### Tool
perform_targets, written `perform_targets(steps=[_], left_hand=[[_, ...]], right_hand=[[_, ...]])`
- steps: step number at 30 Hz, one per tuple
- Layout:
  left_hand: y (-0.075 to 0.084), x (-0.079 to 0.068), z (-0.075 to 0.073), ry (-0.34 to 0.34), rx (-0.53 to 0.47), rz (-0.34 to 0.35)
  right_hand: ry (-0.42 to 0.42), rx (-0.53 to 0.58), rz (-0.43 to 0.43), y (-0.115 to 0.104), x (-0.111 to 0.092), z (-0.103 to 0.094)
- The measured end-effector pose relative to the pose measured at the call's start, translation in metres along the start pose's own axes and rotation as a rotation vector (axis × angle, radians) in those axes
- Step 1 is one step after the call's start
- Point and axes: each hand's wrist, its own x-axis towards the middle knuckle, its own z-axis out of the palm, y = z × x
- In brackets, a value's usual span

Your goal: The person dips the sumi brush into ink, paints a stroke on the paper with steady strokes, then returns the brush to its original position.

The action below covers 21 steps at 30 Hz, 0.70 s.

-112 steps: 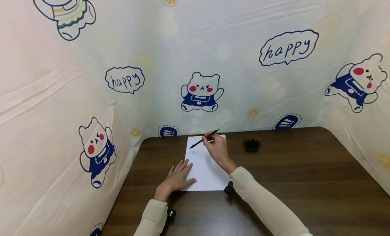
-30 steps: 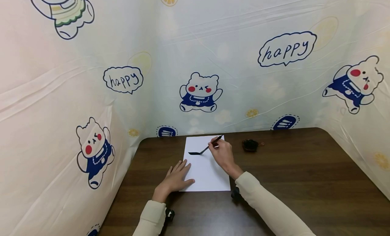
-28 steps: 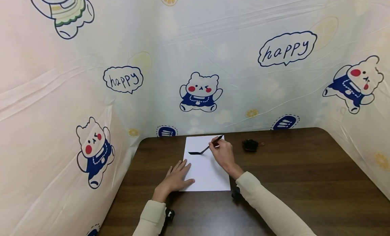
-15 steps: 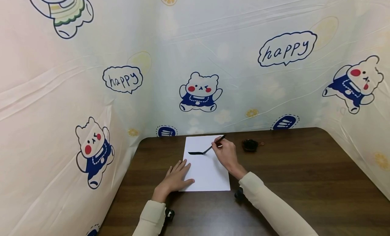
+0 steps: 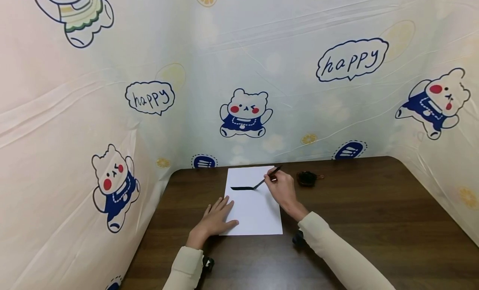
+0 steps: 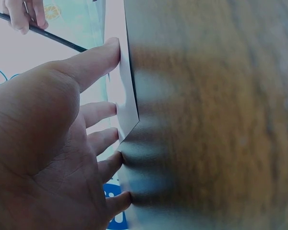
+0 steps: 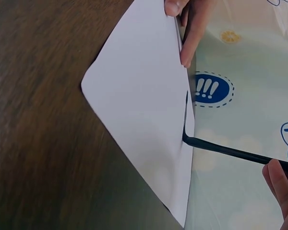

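My right hand (image 5: 283, 189) pinches a dark writing brush (image 5: 266, 177), held at a slant with its tip down on a white sheet of paper (image 5: 254, 215). A black horizontal stroke (image 5: 241, 188) runs across the upper part of the sheet and ends at the brush tip. In the right wrist view the brush (image 7: 230, 152) meets the paper (image 7: 134, 86) at the stroke's end. My left hand (image 5: 215, 219) lies spread over the paper's left edge. Its thumb and some fingertips touch the sheet in the left wrist view, while others rest on the wood.
A small dark dish (image 5: 307, 178), seemingly with black ink, stands right of the paper on the brown wooden table (image 5: 355, 215). A printed curtain (image 5: 288, 74) with bears closes off the back and sides.
My right hand has moved from the sheet's upper left down and then rightward with the brush, leaving a black stroke that has lengthened to the right. My left hand stays in place.
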Motion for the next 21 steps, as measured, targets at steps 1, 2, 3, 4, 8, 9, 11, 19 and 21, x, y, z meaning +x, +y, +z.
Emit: perform_targets(steps=[1,2,3,4,8,9,11,19,21], left_hand=[[0.0,0.0,0.0,0.001,-0.002,0.0],[0.0,0.0,0.0,0.003,-0.004,0.0],[0.0,0.0,0.0,0.004,-0.008,0.001],[0.0,0.0,-0.001,0.005,-0.01,0.001],[0.0,-0.001,-0.001,0.0,-0.02,0.006],[0.0,-0.001,-0.002,0.0,-0.026,0.008],[0.0,-0.002,-0.002,0.002,-0.032,0.016],[-0.003,-0.002,0.0,0.018,-0.075,0.046],[-0.002,-0.002,0.0,0.015,-0.07,0.031]], right_hand=[[0.002,-0.001,-0.002,0.001,0.0,-0.001],[0.003,-0.001,-0.002,0.001,0.0,-0.001],[0.004,-0.003,-0.004,0.002,0.0,-0.002],[0.005,-0.004,-0.004,0.003,0.0,-0.003],[0.008,-0.008,-0.004,0.005,0.0,-0.007],[0.009,-0.01,-0.008,0.006,0.0,-0.007],[0.007,-0.009,-0.007,0.007,0.0,-0.01],[0.01,-0.027,-0.004,0.009,0.0,-0.02],[0.011,-0.033,0.005,0.01,0.0,-0.022]])
